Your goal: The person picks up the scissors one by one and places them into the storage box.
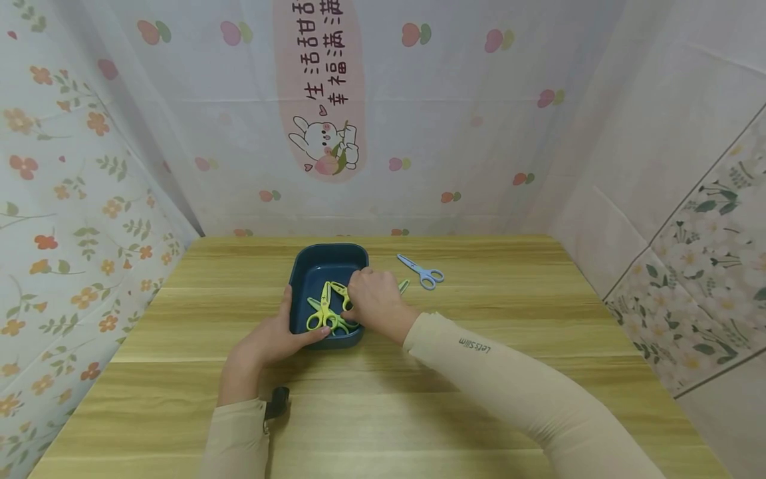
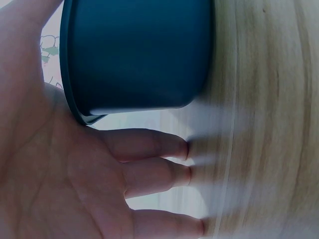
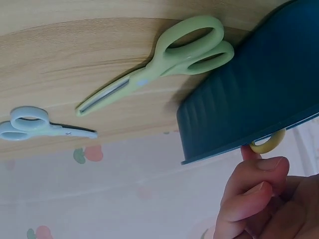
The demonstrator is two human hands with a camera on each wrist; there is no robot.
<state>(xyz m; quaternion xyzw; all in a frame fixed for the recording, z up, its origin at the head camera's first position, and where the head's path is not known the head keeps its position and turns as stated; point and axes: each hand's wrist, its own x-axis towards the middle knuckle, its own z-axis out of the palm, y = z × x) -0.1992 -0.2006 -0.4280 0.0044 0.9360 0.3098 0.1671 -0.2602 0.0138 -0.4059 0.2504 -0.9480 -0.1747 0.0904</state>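
Pale, streaky wood grain ran across the bench (image 1: 371,426), and two cream sleeves reached in over its near part, a black fitting (image 1: 278,402) at the left wrist. Beyond them, the left hand (image 1: 272,342) steadied a dark blue box (image 1: 315,279), its thumb laid over the near rim; three of its fingers stretched out straight and spread, their tips down on the wood. That box stood a little left of the bench's middle, towards the far edge. Inside, yellow scissors (image 1: 324,313) lay across a greener pair (image 1: 341,324), handles to the near end. Over the box's right rim, the right hand (image 1: 378,299) had its fingers curled beside a yellow handle loop (image 3: 269,143); I cannot tell whether they gripped it. Just outside the right wall, light green scissors (image 3: 159,62) rested on the wood, mostly hidden by that hand in the head view. Blue scissors (image 1: 421,271) lay farther on, blade pointing to the far edge. Past that edge hung a white curtain (image 1: 449,133) with printed fruit and a rabbit (image 1: 326,140).
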